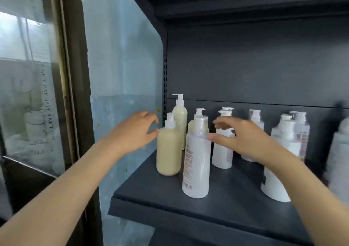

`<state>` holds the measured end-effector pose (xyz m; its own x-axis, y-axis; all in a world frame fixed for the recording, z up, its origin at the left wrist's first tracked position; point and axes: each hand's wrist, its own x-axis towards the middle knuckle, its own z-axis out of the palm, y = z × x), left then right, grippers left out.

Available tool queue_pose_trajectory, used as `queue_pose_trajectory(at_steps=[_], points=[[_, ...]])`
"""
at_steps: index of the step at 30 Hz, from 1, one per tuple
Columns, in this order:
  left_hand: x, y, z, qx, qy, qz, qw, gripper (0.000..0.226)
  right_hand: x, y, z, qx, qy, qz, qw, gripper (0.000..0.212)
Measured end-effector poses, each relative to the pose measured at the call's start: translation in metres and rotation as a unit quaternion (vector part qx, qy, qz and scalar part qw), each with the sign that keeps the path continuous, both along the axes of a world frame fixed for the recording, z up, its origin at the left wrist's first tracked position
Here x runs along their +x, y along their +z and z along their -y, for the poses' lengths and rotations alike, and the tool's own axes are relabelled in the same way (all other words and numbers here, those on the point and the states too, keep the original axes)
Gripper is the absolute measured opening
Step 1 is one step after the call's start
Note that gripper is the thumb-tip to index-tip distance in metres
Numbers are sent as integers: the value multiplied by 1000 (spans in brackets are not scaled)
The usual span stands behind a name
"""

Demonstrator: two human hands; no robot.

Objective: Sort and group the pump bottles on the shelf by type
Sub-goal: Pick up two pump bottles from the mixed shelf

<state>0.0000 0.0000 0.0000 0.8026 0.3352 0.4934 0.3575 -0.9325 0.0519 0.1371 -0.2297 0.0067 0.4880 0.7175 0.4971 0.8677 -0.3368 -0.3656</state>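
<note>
Reaching for two pump bottles at the shelf's left end

The squat cream-coloured plastic pump bottle point(169, 151) stands upright at the front left of the dark grey metal shelf point(160, 198). Just beside it to the right stands the tall frosted white pump bottle with small print and a barcode point(196, 162), nearer the shelf's front edge. Behind the pair rise a taller cream pump bottle point(180, 119) and a third cream bottle point(191, 126), which is mostly hidden by the frosted one.

The person's left hand point(136, 130) hangs beside the squat cream bottle. Its fingers are loosely curved and grip nothing, and the thumb tip sits at the bottle's shoulder. The right hand point(243, 138) is spread and also grips nothing. Its thumb tip is at the frosted bottle's shoulder, though I cannot tell whether either thumb truly touches.

Farther right, more white pump bottles point(277, 170) stand upright in a loose row, the one at the far edge badly blurred. A pale blue translucent panel point(122, 75) closes the shelf's left side, and another dark shelf point(245, 6) hangs overhead.
</note>
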Motion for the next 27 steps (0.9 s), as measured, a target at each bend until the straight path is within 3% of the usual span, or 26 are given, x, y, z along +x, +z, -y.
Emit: queue_pose_trajectory(at_steps=[8,12,15,18,20,24,27], points=[[45,-36,-28,-190,-149,102,965,43,-5,-32,-35,88,57,-193,976,47],[53,-44,-29,-336,-236,98,907,36,-14,-45,-51,150,83,-267,948,37],[56,-47,-31,-445,-279,112,844,40,-21,-55,-63,199,82,-293,932,54],[60,-59,-34,-495,-303,120,805,53,-25,-68,-75,263,91,-317,907,71],[65,-68,-36,-523,-310,133,783,63,-29,-75,-81,308,75,-321,892,63],[71,-77,-34,-557,-316,166,750,56,-35,-78,-88,358,22,-321,876,73],[71,-76,-33,-550,-325,187,746,49,-40,-77,-92,367,-12,-308,878,57]])
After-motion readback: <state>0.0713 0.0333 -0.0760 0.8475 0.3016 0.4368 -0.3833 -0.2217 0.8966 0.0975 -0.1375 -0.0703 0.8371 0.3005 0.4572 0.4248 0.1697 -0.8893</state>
